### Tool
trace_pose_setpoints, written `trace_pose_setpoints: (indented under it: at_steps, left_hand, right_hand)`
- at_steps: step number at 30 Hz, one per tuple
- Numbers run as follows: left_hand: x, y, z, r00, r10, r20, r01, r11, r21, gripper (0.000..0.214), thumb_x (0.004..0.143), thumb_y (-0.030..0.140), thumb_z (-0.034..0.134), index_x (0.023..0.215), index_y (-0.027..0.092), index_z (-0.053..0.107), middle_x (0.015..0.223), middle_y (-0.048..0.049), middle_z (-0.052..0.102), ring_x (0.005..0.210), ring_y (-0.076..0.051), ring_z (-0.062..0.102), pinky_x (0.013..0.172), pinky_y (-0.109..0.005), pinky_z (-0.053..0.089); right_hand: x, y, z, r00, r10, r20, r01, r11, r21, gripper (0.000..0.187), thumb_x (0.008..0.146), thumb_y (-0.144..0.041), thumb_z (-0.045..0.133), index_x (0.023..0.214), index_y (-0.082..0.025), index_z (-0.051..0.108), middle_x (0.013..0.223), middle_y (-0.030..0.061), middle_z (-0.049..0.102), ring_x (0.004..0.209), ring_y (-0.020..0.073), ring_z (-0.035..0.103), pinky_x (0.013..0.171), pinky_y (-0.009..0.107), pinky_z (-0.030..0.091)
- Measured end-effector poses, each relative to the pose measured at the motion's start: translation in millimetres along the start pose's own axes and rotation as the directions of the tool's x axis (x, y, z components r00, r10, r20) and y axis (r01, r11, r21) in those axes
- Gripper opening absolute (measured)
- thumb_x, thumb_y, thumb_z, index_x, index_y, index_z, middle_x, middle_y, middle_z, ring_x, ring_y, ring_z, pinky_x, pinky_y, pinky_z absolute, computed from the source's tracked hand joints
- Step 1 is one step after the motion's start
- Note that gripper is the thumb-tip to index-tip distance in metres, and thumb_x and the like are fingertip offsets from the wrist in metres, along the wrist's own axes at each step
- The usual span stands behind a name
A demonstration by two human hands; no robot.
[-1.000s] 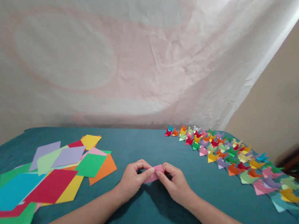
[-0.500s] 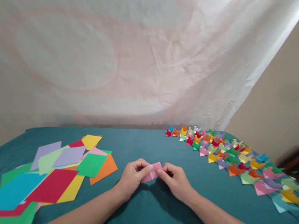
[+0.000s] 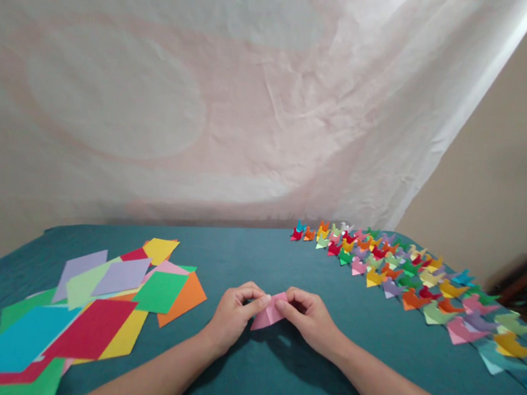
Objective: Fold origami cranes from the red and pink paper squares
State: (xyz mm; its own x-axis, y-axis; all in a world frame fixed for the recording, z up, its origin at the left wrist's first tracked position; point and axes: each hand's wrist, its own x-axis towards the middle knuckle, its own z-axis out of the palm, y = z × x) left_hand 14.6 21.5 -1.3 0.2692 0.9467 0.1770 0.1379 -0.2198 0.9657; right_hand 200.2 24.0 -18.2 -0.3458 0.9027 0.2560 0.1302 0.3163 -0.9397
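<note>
Head view: pink paper point(image 3: 268, 316) folded small, roughly triangular; left hand point(image 3: 237, 314), right hand point(image 3: 309, 320): each grip pinching paper.

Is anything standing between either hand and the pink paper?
Nothing visible: the left hand and right hand both pinch the pink paper directly. The loose sheets lie left, the folded paper birds right, neither in between.

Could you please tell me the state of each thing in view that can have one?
Pink paper: folded
Left hand: pinching the pink paper
Right hand: pinching the pink paper
Colored sheets: unfolded, overlapping
Paper birds: folded, standing in rows
Teal table cover: spread out
Pale backdrop: hanging, wrinkled
</note>
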Motion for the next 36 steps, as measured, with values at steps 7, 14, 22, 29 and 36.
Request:
trace_pose_setpoints:
  at_steps: [7, 14, 22, 29, 36]
  left_hand:
    - [1, 3, 2.6, 0.999, -0.02, -0.03, 0.019, 1.0, -0.022, 0.039, 0.087, 0.043, 0.047, 0.07, 0.013, 0.065, 0.074, -0.0009, 0.054, 0.073, -0.014, 0.048, 0.069, -0.024, 0.037]
    - [2, -5, 2.2, 1.0, -0.001, -0.02, 0.002, 0.998, 0.063, 0.025, 0.079, 0.038, 0.061, 0.078, 0.013, 0.066, 0.079, -0.0024, 0.059, 0.072, -0.015, 0.052, 0.067, -0.023, 0.04]
    - [1, -8, 3.2, 0.998, 0.05, -0.045, -0.045, 0.992, 0.117, 0.022, 0.082, 0.034, 0.058, 0.079, 0.014, 0.066, 0.079, -0.0027, 0.061, 0.075, -0.015, 0.055, 0.07, -0.024, 0.042]
    - [-1, -1, 3.6, 0.998, 0.06, -0.017, -0.056, 0.981, 0.184, 0.019, 0.082, 0.031, 0.059, 0.075, 0.014, 0.066, 0.079, -0.0031, 0.062, 0.078, -0.017, 0.057, 0.074, -0.026, 0.043]
    - [0, -7, 3.1, 0.989, 0.125, -0.077, -0.111, 0.98, 0.166, 0.027, 0.085, 0.03, 0.057, 0.109, 0.018, 0.061, 0.104, -0.0064, 0.062, 0.093, -0.019, 0.057, 0.083, -0.031, 0.045]
  right_hand:
    - [2, 3, -1, 0.996, 0.072, -0.053, -0.066, 0.991, 0.117, 0.032, 0.081, -0.044, 0.058, 0.069, -0.015, 0.056, 0.062, -0.0035, 0.045, 0.058, 0.0092, 0.037, 0.053, 0.021, 0.03]
    - [2, 2, 0, 0.992, 0.089, -0.091, -0.073, 0.984, 0.163, 0.029, 0.081, -0.041, 0.06, 0.069, -0.015, 0.058, 0.061, -0.0037, 0.046, 0.058, 0.0091, 0.038, 0.053, 0.021, 0.029]
    - [1, -3, 1, 0.992, 0.098, -0.075, -0.085, 0.983, 0.161, 0.026, 0.08, -0.04, 0.061, 0.075, -0.014, 0.061, 0.066, -0.0017, 0.052, 0.06, 0.0101, 0.042, 0.056, 0.022, 0.033]
    - [0, -1, 1, 0.991, 0.116, -0.064, -0.101, 0.976, 0.195, 0.027, 0.078, -0.041, 0.064, 0.076, -0.014, 0.059, 0.067, -0.0019, 0.053, 0.061, 0.0105, 0.044, 0.057, 0.022, 0.034]
    - [5, -3, -1, 0.964, 0.185, -0.193, -0.13, 0.956, 0.264, 0.031, 0.074, -0.046, 0.065, 0.074, -0.015, 0.059, 0.063, -0.0033, 0.05, 0.059, 0.0103, 0.041, 0.054, 0.022, 0.031]
